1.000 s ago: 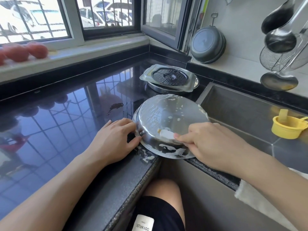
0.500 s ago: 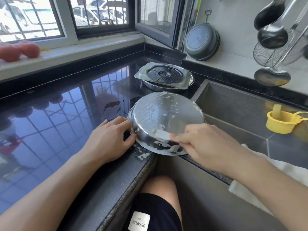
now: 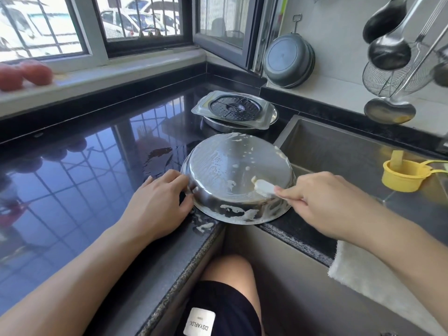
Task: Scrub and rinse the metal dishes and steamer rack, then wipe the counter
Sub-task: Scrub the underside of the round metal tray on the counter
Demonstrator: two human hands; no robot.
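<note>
A round metal dish [image 3: 225, 166] lies upside down at the corner of the black counter [image 3: 80, 185], streaked with white foam. My left hand [image 3: 157, 204] presses against its left rim and steadies it. My right hand [image 3: 322, 202] is shut on a small white scrubber [image 3: 264, 186], whose tip rests on the dish's lower right side. Behind it, a rectangular metal tray with a dark perforated steamer rack [image 3: 236, 108] sits on top of another round metal dish [image 3: 272, 117].
The steel sink [image 3: 344, 151] lies to the right, with a yellow cup [image 3: 403, 175] on its ledge. A white cloth [image 3: 363, 275] hangs over the sink's front edge. Ladles and a wire strainer [image 3: 392, 76] hang on the wall, beside a dark pan [image 3: 288, 61]. Foam spots [image 3: 204, 225] lie by the counter edge.
My right hand has slid the scrubber from the dish's front middle to its right side. My left hand stays on the left rim. The head camera shifted slightly.
</note>
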